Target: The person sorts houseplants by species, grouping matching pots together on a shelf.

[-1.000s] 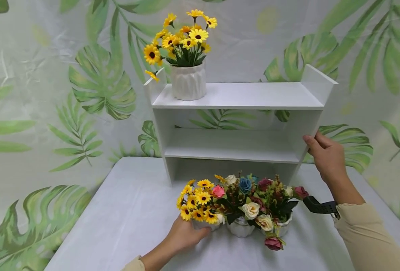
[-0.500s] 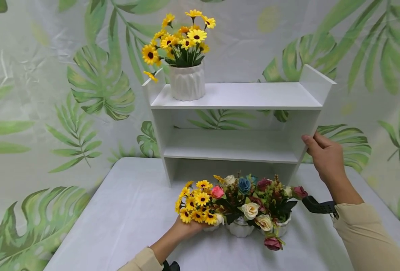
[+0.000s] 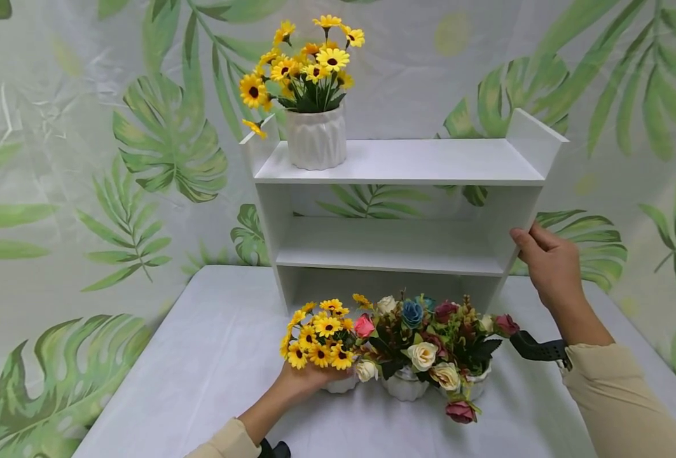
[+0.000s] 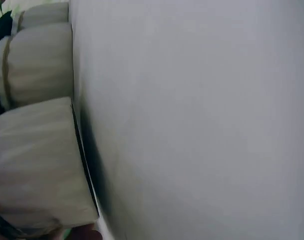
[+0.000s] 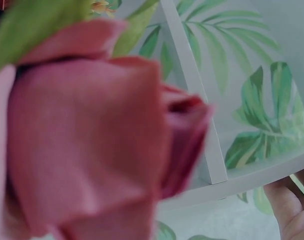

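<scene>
In the head view my left hand (image 3: 299, 383) holds a white pot (image 3: 342, 385) of yellow daisies (image 3: 320, 337), its fingers mostly hidden below the blooms. The left wrist view shows the nearest pot (image 4: 42, 160) tilted, a dark shadow along its base. Close on its right stand white pots of mixed roses, one pot (image 3: 406, 385) in the middle and another pot (image 3: 477, 381) at the right. My right hand (image 3: 555, 267) grips the right side panel of a white shelf (image 3: 395, 238), thumb on the front edge. A dark pink rose (image 5: 87, 145) fills much of the right wrist view.
Another pot (image 3: 317, 140) of yellow daisies stands at the left of the shelf's top board (image 3: 429, 159). The white-covered table (image 3: 189, 375) extends left of the pots. Behind hangs a leaf-print cloth (image 3: 400, 76). Roses overhang the pots toward my right wrist.
My left hand has slid in under the daisies, its thumb now hidden. The daisy pot has shifted left, away from the rose pots. My right hand stays on the shelf panel.
</scene>
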`<state>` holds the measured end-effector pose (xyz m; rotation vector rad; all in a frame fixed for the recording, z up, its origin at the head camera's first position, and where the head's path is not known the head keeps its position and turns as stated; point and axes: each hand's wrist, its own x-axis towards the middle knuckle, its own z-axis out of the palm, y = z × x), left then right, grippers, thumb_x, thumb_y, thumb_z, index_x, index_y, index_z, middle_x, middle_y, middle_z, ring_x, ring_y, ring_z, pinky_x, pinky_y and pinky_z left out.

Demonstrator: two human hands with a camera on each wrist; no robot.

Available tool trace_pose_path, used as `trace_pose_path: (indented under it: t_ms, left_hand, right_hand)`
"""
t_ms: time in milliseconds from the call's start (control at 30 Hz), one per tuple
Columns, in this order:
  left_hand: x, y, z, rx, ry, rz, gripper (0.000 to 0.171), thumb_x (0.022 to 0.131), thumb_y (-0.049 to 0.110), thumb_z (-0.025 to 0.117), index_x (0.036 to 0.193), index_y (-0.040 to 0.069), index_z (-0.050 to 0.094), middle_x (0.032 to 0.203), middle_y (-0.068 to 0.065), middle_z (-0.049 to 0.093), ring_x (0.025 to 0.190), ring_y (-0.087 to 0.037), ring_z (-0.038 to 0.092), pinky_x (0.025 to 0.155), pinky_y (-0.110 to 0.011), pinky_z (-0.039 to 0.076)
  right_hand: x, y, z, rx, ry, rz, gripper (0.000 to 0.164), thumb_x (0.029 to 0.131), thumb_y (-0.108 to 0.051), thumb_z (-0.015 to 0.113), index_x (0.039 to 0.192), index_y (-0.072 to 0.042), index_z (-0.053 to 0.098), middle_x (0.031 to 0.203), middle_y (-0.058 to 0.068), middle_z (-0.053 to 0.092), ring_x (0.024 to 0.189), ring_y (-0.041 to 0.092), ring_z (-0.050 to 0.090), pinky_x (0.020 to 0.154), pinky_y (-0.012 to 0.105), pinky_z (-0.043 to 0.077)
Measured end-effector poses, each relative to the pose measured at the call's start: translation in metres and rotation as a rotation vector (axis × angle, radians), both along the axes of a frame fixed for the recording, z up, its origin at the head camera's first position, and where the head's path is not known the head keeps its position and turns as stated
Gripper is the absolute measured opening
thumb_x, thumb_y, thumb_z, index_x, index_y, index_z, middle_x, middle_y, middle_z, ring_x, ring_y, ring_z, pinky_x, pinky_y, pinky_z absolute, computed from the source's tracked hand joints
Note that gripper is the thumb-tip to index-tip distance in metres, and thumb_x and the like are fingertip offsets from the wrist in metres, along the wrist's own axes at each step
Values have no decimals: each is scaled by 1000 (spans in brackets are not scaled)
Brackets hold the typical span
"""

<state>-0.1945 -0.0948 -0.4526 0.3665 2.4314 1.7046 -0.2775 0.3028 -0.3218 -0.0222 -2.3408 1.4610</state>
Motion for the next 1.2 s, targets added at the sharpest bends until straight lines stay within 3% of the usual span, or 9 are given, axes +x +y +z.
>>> trace_pose_path:
  t_ms: [33, 67, 300, 500, 633, 867, 967, 1067, 1200]
  left_hand:
    - [0, -3, 1, -10, 15, 18, 64, 81, 30, 81, 134, 11, 51, 137, -8, 56, 133, -28, 48, 114, -44, 37]
    - [0, -7, 3, -162, 95, 75, 64, 75, 28, 86, 129, 12, 55, 127, -4, 61, 125, -25, 54, 108, -44, 41]
    - [6, -33, 25, -120, 96, 183, 74, 68, 24, 91, 130, 14, 52, 126, -2, 59, 123, -22, 54, 108, -47, 40]
    - [7, -51, 62, -82, 100, 109, 74, 74, 27, 87, 135, 18, 47, 129, -3, 58, 122, -20, 52, 108, -45, 40]
    - [8, -56, 91, -61, 142, 76, 76, 75, 27, 86, 137, 18, 44, 130, -5, 57, 119, -21, 53, 104, -43, 44]
    - [7, -52, 139, -21, 316, -18, 72, 75, 16, 86, 135, 16, 47, 128, -5, 61, 116, -21, 59, 100, -43, 51]
    - [6, -48, 154, -21, 343, -32, 70, 75, 15, 84, 135, 16, 48, 127, -4, 61, 114, -20, 59, 98, -43, 52]
    - [2, -43, 169, -37, 382, -50, 68, 76, 16, 83, 135, 16, 49, 126, -3, 61, 114, -17, 58, 99, -41, 50]
    - [-9, -38, 194, -22, 460, -119, 72, 76, 14, 84, 138, 15, 48, 132, -3, 59, 120, -16, 55, 108, -40, 45]
  right_hand:
    - [0, 0, 0, 2, 3, 2, 56, 99, -41, 56, 148, -20, 41, 153, 10, 42, 107, -13, 58, 77, 3, 48]
    - [0, 0, 0, 1, 5, 3, 56, 99, -41, 56, 148, -19, 40, 153, 11, 41, 107, -13, 57, 76, 3, 48]
    - [0, -1, -1, -10, 4, 3, 56, 99, -41, 56, 148, -20, 41, 153, 9, 42, 100, -18, 56, 75, 2, 48]
    - [0, -1, -3, -14, 4, 2, 56, 98, -41, 57, 147, -19, 42, 153, 8, 43, 100, -16, 57, 74, 2, 47]
    - [1, -1, -3, -18, 7, 0, 56, 98, -41, 57, 147, -19, 43, 152, 8, 44, 99, -16, 57, 73, 2, 47]
    - [1, -3, -2, 18, -5, -18, 54, 98, -44, 56, 147, -24, 42, 153, 9, 44, 111, -6, 60, 77, 4, 49]
    - [0, -4, -1, 22, -14, -15, 54, 98, -44, 56, 147, -25, 41, 153, 8, 43, 118, 0, 59, 79, 5, 49]
    - [0, -3, 0, 11, -29, -11, 55, 98, -43, 56, 148, -25, 40, 154, 8, 42, 114, -4, 60, 78, 5, 49]
    - [-1, -3, 1, -25, -26, -14, 55, 98, -41, 58, 147, -23, 42, 153, 7, 44, 101, -13, 59, 74, 3, 48]
